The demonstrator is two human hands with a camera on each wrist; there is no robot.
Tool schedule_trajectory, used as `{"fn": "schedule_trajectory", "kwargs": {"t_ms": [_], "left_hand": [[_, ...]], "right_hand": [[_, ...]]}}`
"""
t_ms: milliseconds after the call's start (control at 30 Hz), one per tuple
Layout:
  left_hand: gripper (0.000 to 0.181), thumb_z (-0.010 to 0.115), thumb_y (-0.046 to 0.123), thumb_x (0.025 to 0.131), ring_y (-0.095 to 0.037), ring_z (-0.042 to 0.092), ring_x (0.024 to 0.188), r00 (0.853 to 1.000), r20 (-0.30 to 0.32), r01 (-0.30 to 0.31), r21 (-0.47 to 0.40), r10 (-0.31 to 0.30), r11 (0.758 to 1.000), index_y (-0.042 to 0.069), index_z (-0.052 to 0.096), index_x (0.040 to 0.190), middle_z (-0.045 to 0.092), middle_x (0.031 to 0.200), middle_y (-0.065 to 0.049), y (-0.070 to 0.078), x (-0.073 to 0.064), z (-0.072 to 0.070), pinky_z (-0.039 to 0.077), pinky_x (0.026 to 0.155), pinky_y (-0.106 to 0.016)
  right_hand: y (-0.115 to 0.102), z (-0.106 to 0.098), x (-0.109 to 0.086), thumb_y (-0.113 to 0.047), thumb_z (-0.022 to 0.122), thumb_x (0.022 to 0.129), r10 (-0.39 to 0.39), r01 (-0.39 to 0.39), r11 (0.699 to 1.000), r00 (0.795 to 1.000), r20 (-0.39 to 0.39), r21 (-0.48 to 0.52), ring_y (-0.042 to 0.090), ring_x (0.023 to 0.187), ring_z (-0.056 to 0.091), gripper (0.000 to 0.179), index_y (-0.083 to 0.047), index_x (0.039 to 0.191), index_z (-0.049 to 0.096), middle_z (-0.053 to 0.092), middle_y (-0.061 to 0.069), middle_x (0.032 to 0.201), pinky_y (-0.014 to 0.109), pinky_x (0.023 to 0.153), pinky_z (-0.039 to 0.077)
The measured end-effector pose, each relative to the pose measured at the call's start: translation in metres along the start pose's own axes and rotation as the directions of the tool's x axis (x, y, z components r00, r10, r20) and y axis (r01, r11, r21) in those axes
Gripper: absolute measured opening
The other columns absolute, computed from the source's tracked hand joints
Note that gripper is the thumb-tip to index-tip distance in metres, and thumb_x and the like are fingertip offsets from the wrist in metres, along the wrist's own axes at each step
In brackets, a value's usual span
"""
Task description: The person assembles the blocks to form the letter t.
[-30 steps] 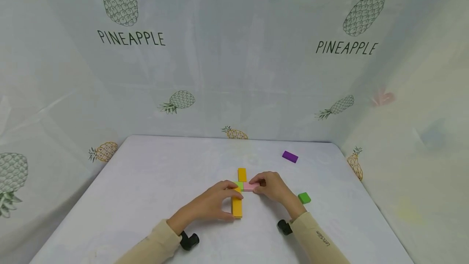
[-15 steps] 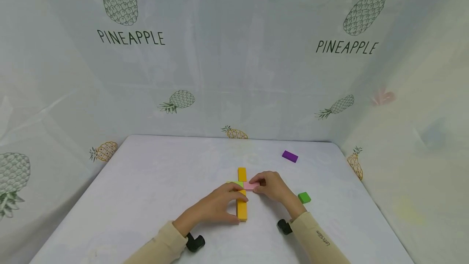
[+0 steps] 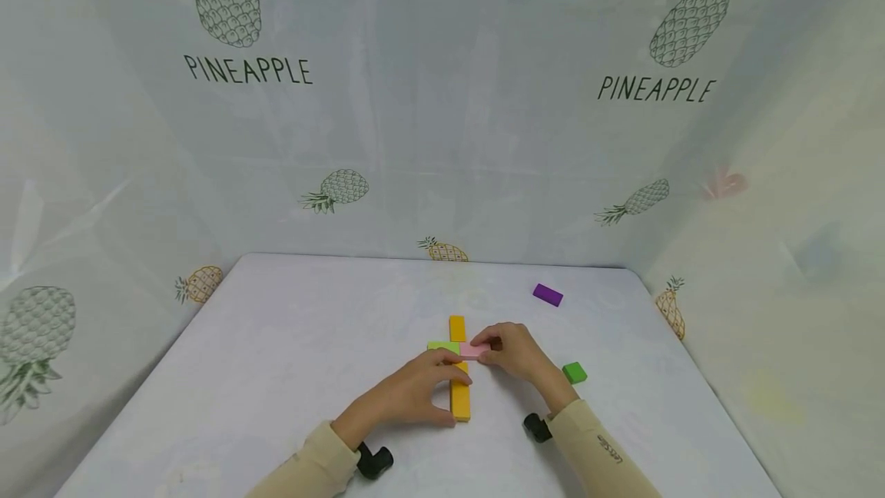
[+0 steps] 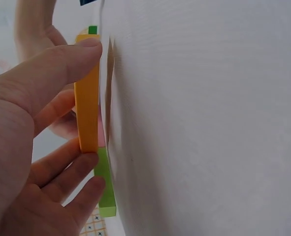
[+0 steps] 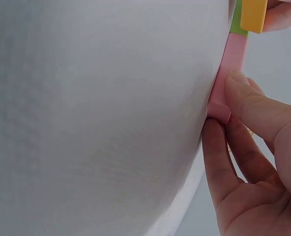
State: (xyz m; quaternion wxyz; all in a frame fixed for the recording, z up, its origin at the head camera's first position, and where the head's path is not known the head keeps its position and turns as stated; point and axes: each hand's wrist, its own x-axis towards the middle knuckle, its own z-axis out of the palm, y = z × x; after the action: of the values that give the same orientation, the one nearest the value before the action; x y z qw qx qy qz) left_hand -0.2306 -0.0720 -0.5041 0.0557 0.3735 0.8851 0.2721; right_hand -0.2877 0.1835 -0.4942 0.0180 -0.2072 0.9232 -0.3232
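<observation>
My left hand (image 3: 417, 388) grips a long yellow-orange block (image 3: 459, 402) lengthwise, thumb at its near end and fingers at its far end. In the left wrist view this yellow-orange block (image 4: 87, 98) casts a shadow on the white cloth. Its far end lies close to a light green block (image 3: 442, 346) and a pink block (image 3: 473, 350), which sit end to end across the table. My right hand (image 3: 515, 352) pinches the pink block's right end; the right wrist view shows thumb and fingers around that pink end (image 5: 226, 88). Beyond the pair lies another yellow-orange block (image 3: 457, 328).
A small green block (image 3: 574, 373) lies to the right of my right forearm. Farther back on the right is a purple block (image 3: 548, 295). The white table (image 3: 332, 298) ends at a pineapple-print curtain (image 3: 442, 137) hanging behind and at both sides.
My left hand has moved right and slightly nearer with the yellow-orange block, uncovering more of the light green block. My right hand stays in place on the pink block.
</observation>
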Motion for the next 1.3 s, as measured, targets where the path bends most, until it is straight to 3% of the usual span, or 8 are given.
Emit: {"fn": "schedule_trajectory", "kwargs": {"t_ms": [367,733,967,1300], "left_hand": [[0.05,0.089,0.039,0.087,-0.017,0.048,0.14,1.0,0.016,0.02,0.011,-0.02,1.0,0.035,0.07,0.134,0.051,0.153,0.004,-0.0016,0.0007,0.0029,0.046,0.116,-0.04],[0.052,0.088,0.043,0.088,-0.019,0.047,0.143,0.998,0.042,0.038,0.023,-0.039,0.999,0.036,0.069,0.136,0.049,0.156,0.004,0.0021,0.0009,0.0043,0.046,0.117,-0.043],[0.054,0.088,0.041,0.089,-0.02,0.044,0.147,0.998,0.048,0.049,0.055,-0.051,0.997,0.035,0.067,0.139,0.047,0.161,0.003,0.0043,-0.0009,0.0061,0.045,0.119,-0.044],[0.059,0.083,0.04,0.094,-0.019,0.043,0.149,0.998,0.054,0.008,0.155,-0.016,0.988,0.03,0.063,0.149,0.046,0.164,0.004,0.0064,-0.0083,0.0077,0.044,0.12,-0.042]], "right_hand": [[-0.003,-0.0008,0.0005,-0.007,0.083,0.092,0.054,-0.054,0.998,0.998,0.016,0.02,0.017,0.095,0.06,0.02,-0.018,0.109,0.083,0.074,-0.003,0.105,0.041,0.095,0.058],[-0.0017,0.0009,0.0004,-0.007,0.083,0.092,0.055,-0.056,0.998,0.998,0.017,0.033,0.018,0.096,0.061,0.02,-0.019,0.108,0.083,0.074,-0.004,0.105,0.043,0.097,0.058],[-0.0011,0.0015,0.0009,-0.009,0.083,0.092,0.059,-0.06,0.998,0.998,0.017,0.025,0.017,0.096,0.061,0.02,-0.02,0.108,0.083,0.074,-0.005,0.105,0.042,0.097,0.058],[-0.0013,0.0014,0.0001,-0.009,0.083,0.092,0.065,-0.066,0.998,0.998,0.016,0.024,0.017,0.096,0.06,0.02,-0.021,0.108,0.083,0.073,-0.005,0.104,0.043,0.098,0.057]]}}
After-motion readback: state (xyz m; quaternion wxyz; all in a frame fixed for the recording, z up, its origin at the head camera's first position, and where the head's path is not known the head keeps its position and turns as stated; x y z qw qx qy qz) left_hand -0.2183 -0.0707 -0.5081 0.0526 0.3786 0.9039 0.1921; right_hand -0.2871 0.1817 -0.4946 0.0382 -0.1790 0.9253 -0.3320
